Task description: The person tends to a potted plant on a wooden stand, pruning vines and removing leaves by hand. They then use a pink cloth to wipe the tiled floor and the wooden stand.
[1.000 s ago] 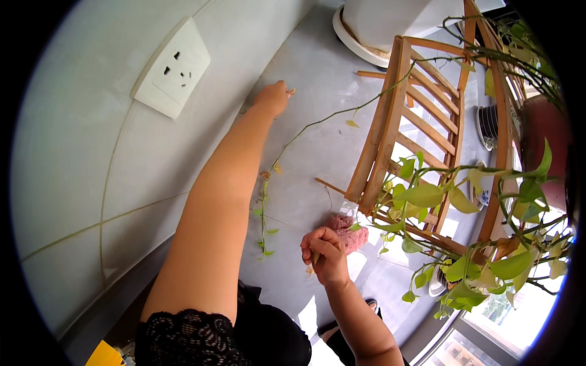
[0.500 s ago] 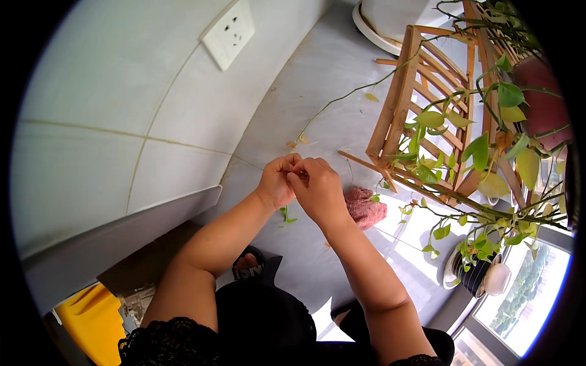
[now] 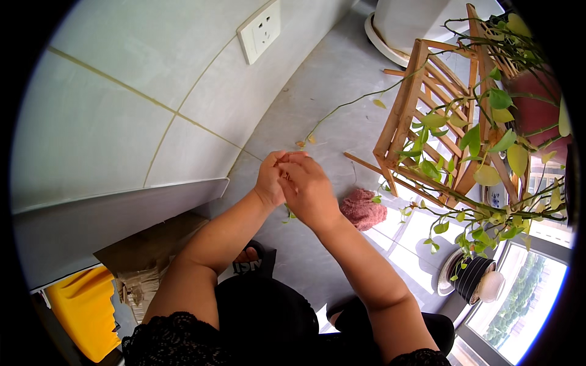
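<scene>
From the head view I see a grey tiled floor running along a pale tiled wall with a white socket plate set low in it. My left hand and right hand meet above the floor, fingers pressed together tip to tip around something small; I cannot tell what is pinched between them. A thin vine stem with small leaves trails over the floor from the hands toward the wooden plant stand on the right. Green and yellowing leaves spill over the stand's slats. A pink cloth lies on the floor just beside my right wrist. Lower right stands a dark ribbed pot, by the window. At left, a grey panel leans by the wall, with brown cardboard and a yellow object below it. Open floor lies between wall and stand, beyond the hands.
</scene>
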Action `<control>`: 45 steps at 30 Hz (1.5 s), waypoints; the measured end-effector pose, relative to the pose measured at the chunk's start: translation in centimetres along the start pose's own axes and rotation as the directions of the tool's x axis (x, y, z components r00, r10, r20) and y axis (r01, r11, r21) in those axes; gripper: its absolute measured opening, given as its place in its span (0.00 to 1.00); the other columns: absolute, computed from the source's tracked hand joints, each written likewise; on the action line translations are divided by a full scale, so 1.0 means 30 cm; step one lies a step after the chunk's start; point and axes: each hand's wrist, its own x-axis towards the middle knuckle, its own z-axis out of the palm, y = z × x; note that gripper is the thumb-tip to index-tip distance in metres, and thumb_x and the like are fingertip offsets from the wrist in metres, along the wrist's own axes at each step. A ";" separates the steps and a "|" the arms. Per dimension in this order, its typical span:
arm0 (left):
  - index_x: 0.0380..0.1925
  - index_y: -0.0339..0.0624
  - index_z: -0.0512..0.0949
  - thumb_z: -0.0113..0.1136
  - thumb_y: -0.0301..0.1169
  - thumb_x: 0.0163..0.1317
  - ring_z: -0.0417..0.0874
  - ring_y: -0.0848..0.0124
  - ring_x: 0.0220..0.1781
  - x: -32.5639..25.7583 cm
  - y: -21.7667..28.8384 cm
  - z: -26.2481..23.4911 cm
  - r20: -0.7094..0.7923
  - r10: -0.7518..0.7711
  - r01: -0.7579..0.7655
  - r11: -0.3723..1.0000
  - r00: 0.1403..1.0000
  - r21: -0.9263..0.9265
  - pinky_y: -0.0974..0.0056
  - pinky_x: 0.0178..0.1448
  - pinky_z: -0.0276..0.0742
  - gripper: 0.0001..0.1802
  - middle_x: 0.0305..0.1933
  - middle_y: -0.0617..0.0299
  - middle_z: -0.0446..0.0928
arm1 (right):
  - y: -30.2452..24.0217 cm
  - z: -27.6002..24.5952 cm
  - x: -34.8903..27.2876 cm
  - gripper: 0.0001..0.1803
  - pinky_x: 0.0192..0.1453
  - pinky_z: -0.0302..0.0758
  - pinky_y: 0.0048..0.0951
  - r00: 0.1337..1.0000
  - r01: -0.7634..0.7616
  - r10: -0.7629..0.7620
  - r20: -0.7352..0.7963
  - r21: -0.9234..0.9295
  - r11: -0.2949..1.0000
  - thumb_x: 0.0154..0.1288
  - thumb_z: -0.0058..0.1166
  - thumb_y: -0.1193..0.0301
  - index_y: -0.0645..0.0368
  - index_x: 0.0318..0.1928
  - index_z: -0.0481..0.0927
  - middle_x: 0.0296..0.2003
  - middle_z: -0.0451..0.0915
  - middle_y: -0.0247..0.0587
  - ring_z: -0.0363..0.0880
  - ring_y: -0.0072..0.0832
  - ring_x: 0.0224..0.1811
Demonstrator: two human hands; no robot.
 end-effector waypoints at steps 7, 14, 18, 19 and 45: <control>0.27 0.43 0.77 0.59 0.42 0.59 0.76 0.70 0.24 0.125 0.037 -0.124 -0.329 0.159 0.108 0.741 0.931 0.663 0.67 0.28 0.73 0.14 0.24 0.67 0.76 | 0.497 0.107 0.030 0.11 0.45 0.75 0.37 0.823 -0.563 0.568 0.019 -0.108 0.819 0.55 0.59 0.68 0.61 0.37 0.81 0.35 0.81 0.44 0.79 0.36 0.40; 0.27 0.39 0.79 0.66 0.41 0.51 0.78 0.68 0.26 0.244 -0.019 -0.142 0.017 0.476 0.148 -0.306 0.879 0.940 0.62 0.32 0.73 0.16 0.24 0.59 0.78 | 0.625 0.274 0.075 0.19 0.44 0.75 0.37 0.777 -0.579 0.620 0.109 -0.262 0.772 0.53 0.62 0.61 0.60 0.40 0.80 0.29 0.81 0.46 0.80 0.38 0.39; 0.25 0.40 0.77 0.65 0.37 0.48 0.78 0.67 0.25 0.280 -0.026 -0.172 -0.104 0.428 0.185 -0.152 0.898 0.971 0.61 0.32 0.73 0.12 0.23 0.58 0.77 | 0.611 0.223 0.067 0.15 0.35 0.77 0.30 0.590 -0.805 0.806 0.051 0.114 0.582 0.56 0.60 0.65 0.62 0.38 0.78 0.27 0.80 0.44 0.81 0.31 0.30; 0.24 0.40 0.77 0.65 0.36 0.47 0.78 0.67 0.25 0.266 -0.016 -0.165 -0.151 0.412 0.194 -0.064 0.899 0.979 0.61 0.31 0.73 0.11 0.22 0.59 0.77 | 0.581 0.186 0.069 0.12 0.33 0.77 0.28 0.510 -0.829 0.860 0.011 0.273 0.488 0.58 0.59 0.66 0.63 0.36 0.78 0.27 0.80 0.43 0.81 0.30 0.28; 0.24 0.40 0.74 0.64 0.29 0.52 0.66 0.81 0.24 -0.141 -0.025 0.139 0.085 0.362 -0.198 0.290 0.928 0.936 0.72 0.26 0.61 0.09 0.22 0.70 0.70 | 0.154 -0.154 0.044 0.09 0.34 0.75 0.29 0.942 -0.286 0.241 0.235 0.177 0.942 0.60 0.55 0.75 0.62 0.42 0.81 0.28 0.81 0.46 0.78 0.31 0.25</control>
